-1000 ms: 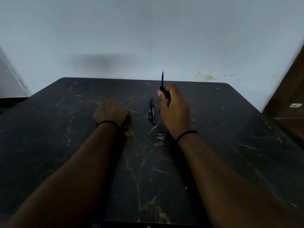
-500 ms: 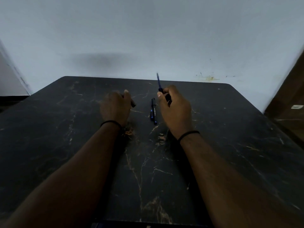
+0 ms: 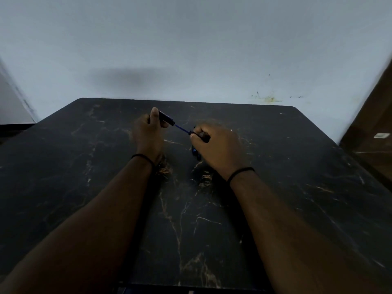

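Note:
My left hand (image 3: 148, 132) grips a short black pen barrel (image 3: 166, 119) above the black marble table (image 3: 84, 166). My right hand (image 3: 216, 147) pinches the black end piece of a thin blue refill (image 3: 182, 128). The refill slants up and left, and its tip meets the open end of the barrel. A second black and blue pen (image 3: 195, 152) lies on the table below the refill, mostly hidden by my right hand. Both wrists wear a thin black band.
A pale wall rises just behind the table's far edge. A brown wooden panel (image 3: 373, 132) stands at the right, past the table's right edge. A dark ledge (image 3: 14, 129) shows at the far left.
My left hand rose from the table and moved right holding the barrel. My right hand tilted the refill from upright over to the left until its tip met the barrel.

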A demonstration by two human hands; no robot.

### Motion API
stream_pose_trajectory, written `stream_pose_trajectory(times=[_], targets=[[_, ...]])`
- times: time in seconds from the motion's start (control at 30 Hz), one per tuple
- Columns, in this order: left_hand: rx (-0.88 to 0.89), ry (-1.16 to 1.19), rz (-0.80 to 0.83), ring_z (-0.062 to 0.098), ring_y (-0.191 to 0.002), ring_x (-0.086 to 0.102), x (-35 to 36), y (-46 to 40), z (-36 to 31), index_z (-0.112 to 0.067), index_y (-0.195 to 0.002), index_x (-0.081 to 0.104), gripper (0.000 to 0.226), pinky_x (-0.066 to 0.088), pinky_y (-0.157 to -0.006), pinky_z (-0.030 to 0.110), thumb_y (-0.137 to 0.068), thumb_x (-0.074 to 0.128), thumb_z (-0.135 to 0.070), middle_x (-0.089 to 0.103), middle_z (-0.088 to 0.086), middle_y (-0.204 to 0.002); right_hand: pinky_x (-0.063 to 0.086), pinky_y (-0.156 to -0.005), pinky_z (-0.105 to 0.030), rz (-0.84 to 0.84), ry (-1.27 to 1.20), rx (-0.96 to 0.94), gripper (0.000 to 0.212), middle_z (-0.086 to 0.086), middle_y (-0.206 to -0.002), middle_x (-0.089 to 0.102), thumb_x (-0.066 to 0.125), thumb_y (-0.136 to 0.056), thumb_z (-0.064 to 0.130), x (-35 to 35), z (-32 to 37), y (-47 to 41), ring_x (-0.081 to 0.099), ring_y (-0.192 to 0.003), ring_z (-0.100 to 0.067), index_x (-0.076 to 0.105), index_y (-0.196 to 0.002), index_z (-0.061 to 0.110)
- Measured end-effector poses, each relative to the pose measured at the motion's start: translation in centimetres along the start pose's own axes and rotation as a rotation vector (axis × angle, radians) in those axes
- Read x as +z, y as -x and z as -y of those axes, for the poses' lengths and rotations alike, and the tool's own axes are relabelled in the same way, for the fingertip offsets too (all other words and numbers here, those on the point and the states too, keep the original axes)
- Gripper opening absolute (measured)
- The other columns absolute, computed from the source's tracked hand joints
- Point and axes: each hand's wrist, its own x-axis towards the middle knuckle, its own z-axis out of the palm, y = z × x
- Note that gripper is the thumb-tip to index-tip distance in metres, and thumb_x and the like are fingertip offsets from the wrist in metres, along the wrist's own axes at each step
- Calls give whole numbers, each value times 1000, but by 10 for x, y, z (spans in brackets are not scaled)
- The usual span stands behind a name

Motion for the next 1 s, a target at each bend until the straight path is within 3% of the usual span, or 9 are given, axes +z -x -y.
stream_pose_trajectory(times=[0.17,0.37,0.53,0.67,0.77,1.0], targets=[[-72,97,13,13,-42,35,0,1,0,-12,-76,64,46,26,-45,23,-105,39,-39,61,9,-75,37,-53,-15,36,9,36,15,12,-68,62,62,-92,35,-1,1,0,57,-63,0,70,-84,26],[-49,84,49,12,-45,35,6,10,-5,-9,-79,65,43,27,-46,24,-105,41,-34,62,12,-77,40,-54,-18,26,6,46,14,13,-68,62,61,-93,37,0,0,0,57,-63,0,69,-86,29],[-41,67,84,5,-36,34,14,17,-9,5,-94,69,46,27,-43,22,-105,43,-31,66,19,-83,48,-60,-24,-2,3,36,12,10,-77,67,61,-94,36,2,0,-1,59,-69,-4,70,-93,28],[-70,126,167,9,-38,33,14,24,-11,-1,-92,68,44,25,-39,18,-106,40,-32,64,12,-74,34,-55,-5,-11,22,23,9,19,-70,57,61,-96,35,3,-1,0,55,-66,9,68,-98,29],[-100,172,179,11,-39,35,13,24,-12,-4,-90,66,39,24,-37,17,-105,42,-30,66,10,-74,38,-56,0,-23,-9,23,5,25,-65,52,63,-96,32,3,-1,0,51,-72,25,67,-97,29],[7,106,133,9,-32,38,14,23,-11,-4,-87,69,33,29,-35,18,-103,50,-26,72,15,-76,32,-47,-5,-6,-11,52,10,23,-64,51,67,-93,31,1,2,1,52,-66,20,59,-92,38]])
